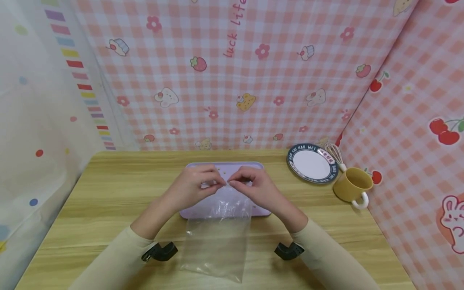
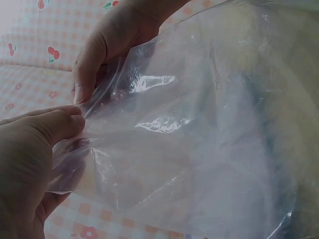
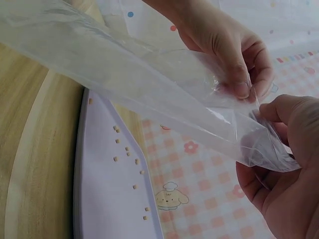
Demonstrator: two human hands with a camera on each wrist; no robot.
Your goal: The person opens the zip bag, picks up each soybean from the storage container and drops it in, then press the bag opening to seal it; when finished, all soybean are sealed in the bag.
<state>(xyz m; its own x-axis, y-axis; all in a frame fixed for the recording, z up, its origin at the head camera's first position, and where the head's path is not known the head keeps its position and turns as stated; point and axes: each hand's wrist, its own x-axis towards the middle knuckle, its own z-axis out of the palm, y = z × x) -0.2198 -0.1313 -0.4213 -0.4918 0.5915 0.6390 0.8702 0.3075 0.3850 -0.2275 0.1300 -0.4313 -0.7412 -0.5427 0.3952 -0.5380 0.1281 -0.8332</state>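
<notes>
The left hand [image 1: 195, 183] and right hand [image 1: 255, 183] each pinch the rim of a clear plastic bag [image 1: 217, 245], which stretches over and past the near edge of a lilac tray [image 3: 107, 194]. Hands and bag hide much of the tray (tan bits [image 3: 134, 187] on it are too small to identify). The wooden table [image 1: 119, 193] runs from the tray's left side to its own edge. Right of the tray are a mug [image 1: 346, 189], a plate [image 1: 311, 162] and a whisk [image 1: 334, 153], partly hidden; beyond it, a checked cloth [image 1: 224, 80].

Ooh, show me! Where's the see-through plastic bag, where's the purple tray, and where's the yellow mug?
See-through plastic bag [image 1: 217, 243]: head view, on its lower half.
Purple tray [image 3: 104, 199]: right wrist view, on a bare part of its floor.
Yellow mug [image 1: 344, 189]: head view, on its outer wall.
</notes>
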